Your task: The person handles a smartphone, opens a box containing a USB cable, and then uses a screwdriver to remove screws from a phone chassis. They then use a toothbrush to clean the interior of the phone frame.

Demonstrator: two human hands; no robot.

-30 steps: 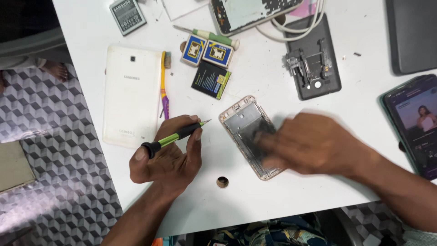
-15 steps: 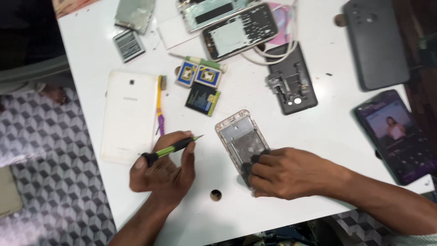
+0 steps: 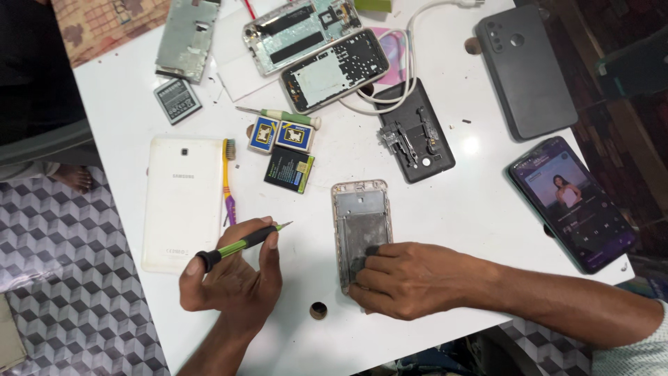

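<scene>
My left hand (image 3: pixel 233 278) grips a green and black screwdriver (image 3: pixel 240 244), tip pointing right and lifted off the table. My right hand (image 3: pixel 410 278) lies over the near end of a gold phone frame (image 3: pixel 360 219) that rests flat on the white table (image 3: pixel 445 209); its fingers press a small dark piece against the frame's inside. The frame's far end is uncovered. A small dark round part (image 3: pixel 319 310) sits near the table's front edge between my hands.
A white tablet (image 3: pixel 182 198) and a yellow toothbrush (image 3: pixel 228 177) lie left of the frame. Batteries (image 3: pixel 289 169), a second screwdriver (image 3: pixel 278 115), opened phones (image 3: pixel 334 69), a black back cover (image 3: pixel 417 136), a grey case (image 3: pixel 525 69) and a lit phone (image 3: pixel 570 202) fill the far and right side.
The view has shifted so the table's far side shows more. My right hand has settled on the frame's near end. My left hand keeps the screwdriver in about the same pose.
</scene>
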